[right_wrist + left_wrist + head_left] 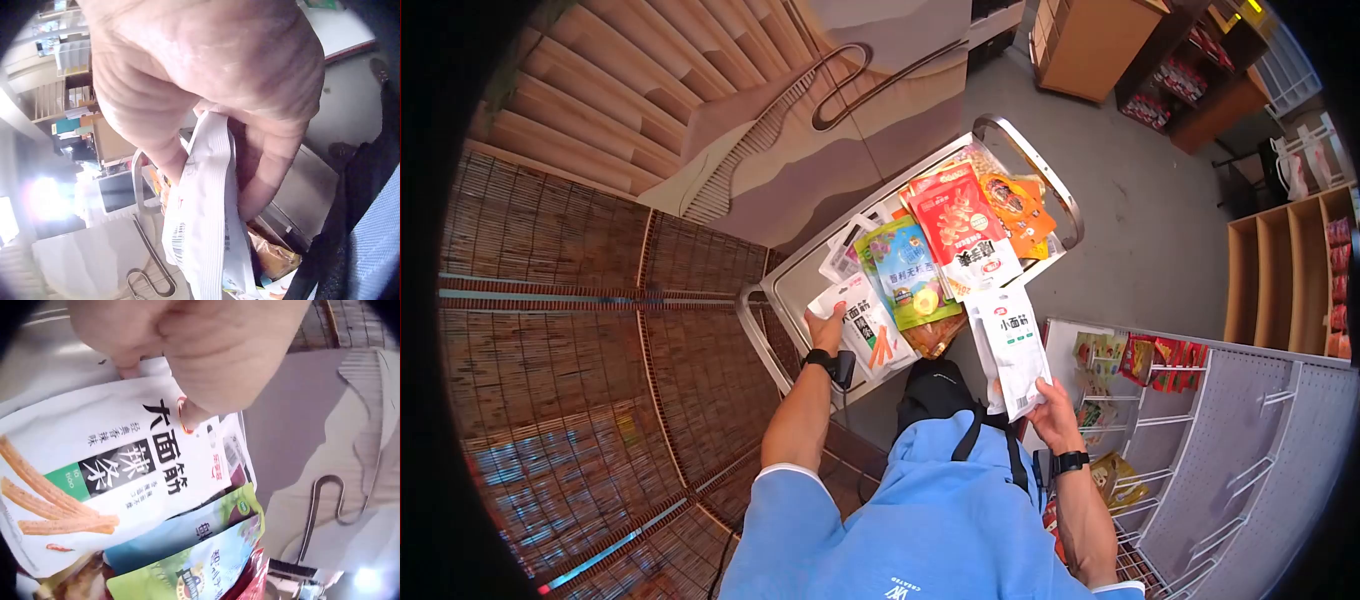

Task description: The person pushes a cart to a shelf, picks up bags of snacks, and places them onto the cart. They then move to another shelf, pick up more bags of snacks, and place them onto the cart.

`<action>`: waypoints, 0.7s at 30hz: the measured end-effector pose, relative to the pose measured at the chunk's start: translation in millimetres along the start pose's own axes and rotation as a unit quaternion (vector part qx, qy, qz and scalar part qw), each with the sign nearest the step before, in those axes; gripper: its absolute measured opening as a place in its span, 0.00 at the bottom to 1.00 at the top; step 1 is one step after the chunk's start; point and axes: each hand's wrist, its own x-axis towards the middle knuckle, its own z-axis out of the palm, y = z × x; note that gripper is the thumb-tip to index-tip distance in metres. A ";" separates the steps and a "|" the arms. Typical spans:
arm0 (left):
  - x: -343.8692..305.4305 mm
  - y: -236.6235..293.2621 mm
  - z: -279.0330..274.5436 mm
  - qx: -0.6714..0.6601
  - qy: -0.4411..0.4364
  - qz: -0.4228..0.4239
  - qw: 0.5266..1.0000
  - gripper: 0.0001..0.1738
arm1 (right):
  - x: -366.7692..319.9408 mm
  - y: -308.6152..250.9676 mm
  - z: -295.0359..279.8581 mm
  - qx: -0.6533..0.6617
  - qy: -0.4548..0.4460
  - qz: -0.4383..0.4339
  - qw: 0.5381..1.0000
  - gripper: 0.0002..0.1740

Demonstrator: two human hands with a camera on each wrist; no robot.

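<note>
Our left hand [828, 325] pinched the orange-stick packet [870, 335] at its near corner, likely steadying it on the cart [798, 285] — our right hand [1055, 408] gripped a white packet [1012, 350] by its end, label up.

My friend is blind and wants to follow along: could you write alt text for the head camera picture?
Seen from above, a person's left hand grips a white snack packet printed with orange sticks on a silver metal cart heaped with colourful snack bags, while the right hand holds a stack of flat white plastic packets.
</note>
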 end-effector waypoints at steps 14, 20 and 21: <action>-177.5 165.8 43.4 0.272 -0.437 0.514 0.686 0.47 | -15.7 -59.3 130.6 -0.675 -0.131 -0.230 0.689 0.16; -164.5 119.3 39.4 0.304 -0.529 0.299 0.734 0.38 | -5.2 -45.6 149.7 -0.579 -0.168 -0.314 0.733 0.31; -158.2 108.9 32.0 0.228 -0.432 0.365 0.793 0.36 | -2.3 -44.0 144.4 -0.510 -0.157 -0.336 0.777 0.30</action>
